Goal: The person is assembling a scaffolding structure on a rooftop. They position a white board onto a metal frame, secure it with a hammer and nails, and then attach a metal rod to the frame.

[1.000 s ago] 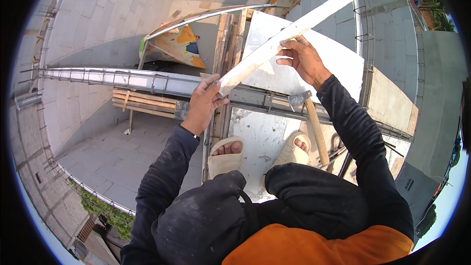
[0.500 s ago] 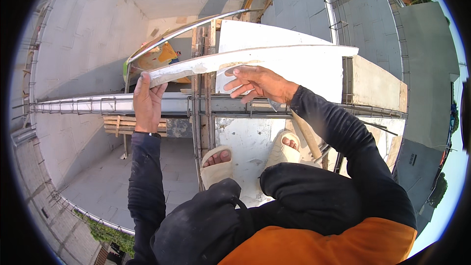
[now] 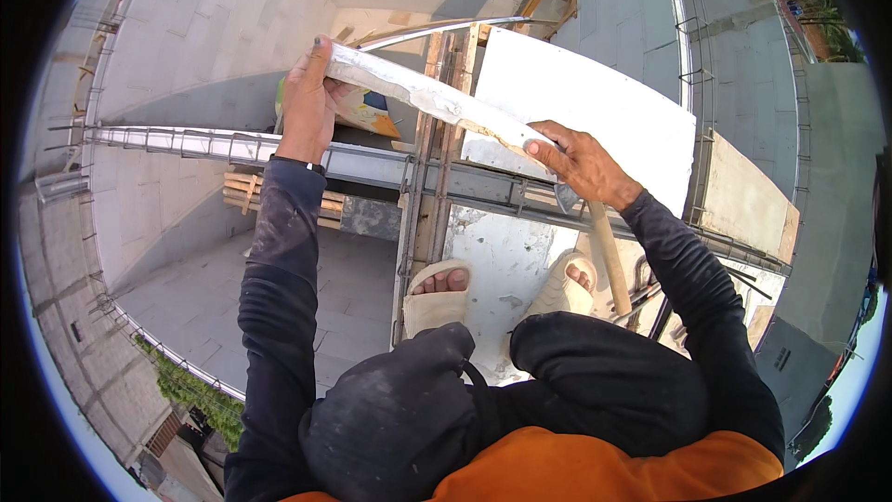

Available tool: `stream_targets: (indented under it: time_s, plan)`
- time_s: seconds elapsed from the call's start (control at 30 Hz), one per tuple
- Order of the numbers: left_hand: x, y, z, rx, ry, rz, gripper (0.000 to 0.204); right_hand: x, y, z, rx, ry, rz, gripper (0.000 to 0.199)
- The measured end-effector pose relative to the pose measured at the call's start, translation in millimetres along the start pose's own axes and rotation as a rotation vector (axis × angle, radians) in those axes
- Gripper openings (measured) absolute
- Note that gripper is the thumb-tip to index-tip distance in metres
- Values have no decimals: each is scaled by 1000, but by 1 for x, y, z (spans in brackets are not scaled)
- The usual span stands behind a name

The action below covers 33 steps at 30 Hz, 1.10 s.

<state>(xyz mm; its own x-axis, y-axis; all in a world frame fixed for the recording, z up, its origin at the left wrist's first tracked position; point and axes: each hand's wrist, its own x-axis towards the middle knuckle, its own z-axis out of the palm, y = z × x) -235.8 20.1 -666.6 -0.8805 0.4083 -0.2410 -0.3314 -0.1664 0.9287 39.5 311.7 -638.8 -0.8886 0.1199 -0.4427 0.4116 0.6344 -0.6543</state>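
A long, narrow white board (image 3: 427, 98) with a chipped, stained edge is held up in front of me. My left hand (image 3: 308, 104) is closed around its far left end, thumb on top. At the nearer right end, my right hand (image 3: 590, 167) grips the board, its fingers over the top face. The board slants down from left to right above the rebar. Just below my right hand is a hammer (image 3: 609, 265) with a pale wooden handle; its metal head lies partly against the rebar.
I squat in sandals on a scuffed white panel (image 3: 478, 251). A rebar cage (image 3: 223, 144) crosses in front of me, meeting timber uprights (image 3: 444, 74). Beyond it lies a large white sheet (image 3: 585, 98). Deep block-walled rooms drop away at left, with stacked timber (image 3: 243, 193) below.
My right hand has closed on the board's right end, where it was open before. The board now tilts, its left end raised and its right end lowered toward me.
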Motion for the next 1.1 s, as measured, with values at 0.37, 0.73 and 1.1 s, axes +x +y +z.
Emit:
stream_targets:
  time_s: [0.37, 0.73, 1.1]
  plan:
    - [-76, -66, 46, 280, -336, -324, 51, 47, -9, -28, 987, 353, 266, 27]
    - [-160, -70, 60, 51, -500, -513, 49, 133, -87, 3, 1451, 516, 57, 24]
    - [-307, -125, -54, 282, -268, -714, 35, 73, -39, 168, 1134, 106, 297, 29]
